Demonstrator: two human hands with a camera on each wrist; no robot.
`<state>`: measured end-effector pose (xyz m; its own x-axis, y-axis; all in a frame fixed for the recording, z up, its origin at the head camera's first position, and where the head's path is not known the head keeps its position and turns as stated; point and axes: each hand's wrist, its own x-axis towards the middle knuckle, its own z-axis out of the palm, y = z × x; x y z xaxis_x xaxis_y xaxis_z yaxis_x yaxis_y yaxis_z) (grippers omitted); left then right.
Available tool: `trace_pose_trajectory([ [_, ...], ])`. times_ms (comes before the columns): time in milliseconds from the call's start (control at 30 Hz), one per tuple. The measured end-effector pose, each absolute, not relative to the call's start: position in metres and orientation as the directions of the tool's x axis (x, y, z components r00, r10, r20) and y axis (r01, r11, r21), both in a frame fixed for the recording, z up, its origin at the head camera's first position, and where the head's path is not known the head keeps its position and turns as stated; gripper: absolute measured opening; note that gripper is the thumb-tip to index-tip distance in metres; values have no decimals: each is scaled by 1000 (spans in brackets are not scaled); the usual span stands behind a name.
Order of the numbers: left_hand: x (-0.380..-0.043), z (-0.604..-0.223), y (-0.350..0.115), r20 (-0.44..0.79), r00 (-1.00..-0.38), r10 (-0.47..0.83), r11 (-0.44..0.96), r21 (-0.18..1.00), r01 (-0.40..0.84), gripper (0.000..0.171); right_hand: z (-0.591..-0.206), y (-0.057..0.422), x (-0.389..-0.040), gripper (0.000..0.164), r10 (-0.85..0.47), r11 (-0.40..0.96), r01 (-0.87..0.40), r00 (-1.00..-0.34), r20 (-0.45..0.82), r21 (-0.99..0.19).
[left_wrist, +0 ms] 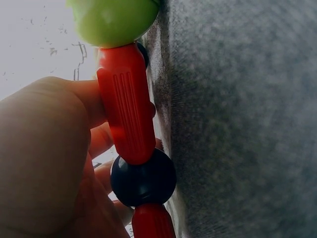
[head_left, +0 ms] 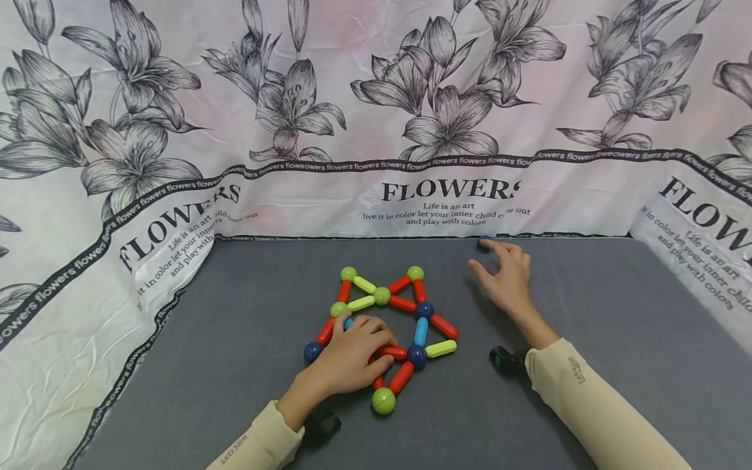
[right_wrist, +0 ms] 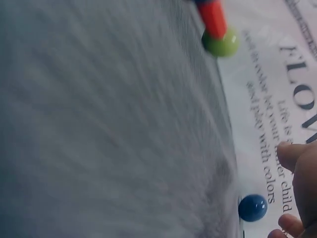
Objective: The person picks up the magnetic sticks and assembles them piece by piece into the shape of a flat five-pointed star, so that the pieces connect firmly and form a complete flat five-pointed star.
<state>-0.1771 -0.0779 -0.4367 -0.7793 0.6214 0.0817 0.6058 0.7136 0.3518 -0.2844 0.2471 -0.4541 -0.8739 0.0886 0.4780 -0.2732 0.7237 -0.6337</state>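
Magnetic rods and balls form a linked figure in the middle of the grey table. My left hand [head_left: 352, 356] lies over its lower left part, thumb and fingers curved about a red magnetic rod [head_left: 392, 352]. In the left wrist view the thumb is at a red rod [left_wrist: 126, 104] between a green ball [left_wrist: 116, 20] and a dark blue ball [left_wrist: 143, 177]; fingers show behind them. My right hand [head_left: 508, 281] reaches to the table's back edge, fingers spread, index fingertip at a loose blue ball [right_wrist: 252, 208]. The thumb stands apart from that ball.
A yellow-green rod [head_left: 441, 348] and a red rod [head_left: 444, 326] stick out from the figure's right side. A green ball [head_left: 383, 401] forms its near tip. Behind the grey table [head_left: 235, 287] rises a floral cloth [head_left: 329, 202].
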Motion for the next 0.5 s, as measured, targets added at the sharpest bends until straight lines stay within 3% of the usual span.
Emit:
trace_pose_trajectory([
  [200,-176,-436,-79,87,-780,620,713,352,606,15,-445,250,-306,61,2,813,-191,-943,332,-550],
  [500,-177,-436,-79,79,-777,625,708,362,606,15,-441,251,-317,55,-75,859,-184,-969,237,-477],
])
